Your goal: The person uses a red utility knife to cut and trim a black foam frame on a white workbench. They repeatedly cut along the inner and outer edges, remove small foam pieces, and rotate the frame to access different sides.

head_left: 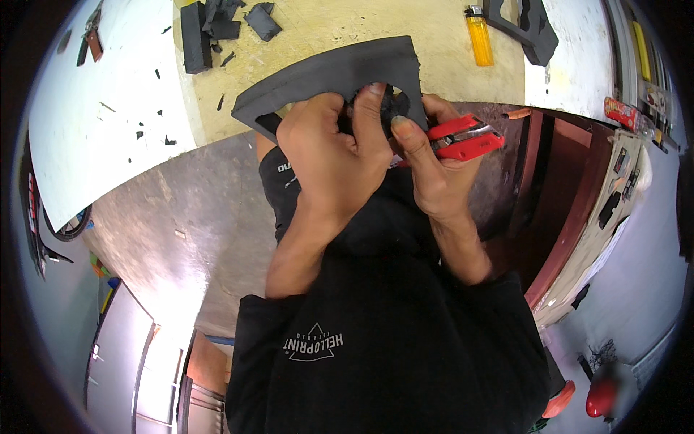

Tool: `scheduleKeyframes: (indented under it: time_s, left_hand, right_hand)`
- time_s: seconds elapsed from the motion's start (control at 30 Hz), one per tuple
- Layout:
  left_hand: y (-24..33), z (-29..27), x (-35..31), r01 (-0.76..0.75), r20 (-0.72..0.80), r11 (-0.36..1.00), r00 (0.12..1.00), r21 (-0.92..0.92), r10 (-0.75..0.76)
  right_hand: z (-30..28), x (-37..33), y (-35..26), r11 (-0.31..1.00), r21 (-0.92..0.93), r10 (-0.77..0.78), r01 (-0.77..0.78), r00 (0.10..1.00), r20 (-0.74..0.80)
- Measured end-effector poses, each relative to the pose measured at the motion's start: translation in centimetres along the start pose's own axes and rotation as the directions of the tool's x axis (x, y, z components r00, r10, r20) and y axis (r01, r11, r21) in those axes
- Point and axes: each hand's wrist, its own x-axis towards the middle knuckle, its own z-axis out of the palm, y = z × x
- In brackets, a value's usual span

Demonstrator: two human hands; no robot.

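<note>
A curved dark grey foam piece (332, 69) with cut-out openings is held up at the table's near edge. My left hand (329, 141) is closed on its near side, with the thumb pressed at the rim of an opening. In my right hand (437, 163) lies a red utility knife (470, 139) with a metal strip along it; its blade end is hidden. The right thumb tip presses by the same opening, close to the left thumb. Some right fingers are out of sight behind the foam.
Foam offcuts (194, 36) and small scraps lie at the far left of the table (405, 18). A yellow lighter (478, 36) lies at the far right, beside another cut foam piece (531, 36). A tool with a brown handle (94, 43) is at the far left.
</note>
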Motion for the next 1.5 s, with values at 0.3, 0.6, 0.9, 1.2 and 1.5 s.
scheduleKeyframes:
  time_s: [0.3, 0.6, 0.9, 1.2, 1.5]
  left_hand:
    - [-0.2, 0.8, -1.4, -0.069, -0.130, 0.992, 0.988, 0.107, 0.082]
    - [-0.2, 0.6, -1.4, -0.055, -0.198, 0.996, 0.978, 0.074, 0.069]
    - [0.3, -0.3, -0.5, -0.001, -0.009, 1.000, 1.000, 0.011, 0.001]
    - [1.8, -4.2, -0.1, -0.097, 0.409, 0.982, 0.912, 0.163, 0.023]
    - [1.0, -5.1, -0.6, -0.269, 0.395, 0.921, 0.907, 0.281, 0.145]
  right_hand:
    - [0.0, -1.8, 0.9, 0.997, -0.066, -0.037, 0.035, 0.998, -0.043]
    - [0.6, -1.8, 2.4, 0.953, -0.190, -0.245, 0.236, 0.969, -0.027]
    - [0.5, -2.3, 2.9, 0.959, -0.193, -0.228, 0.208, 0.970, -0.089]
    - [0.0, 0.0, 1.6, 0.994, 0.062, 0.092, -0.090, 0.995, -0.033]
    - [0.0, 0.8, 1.5, 0.957, 0.234, 0.157, -0.169, 0.985, 0.068]
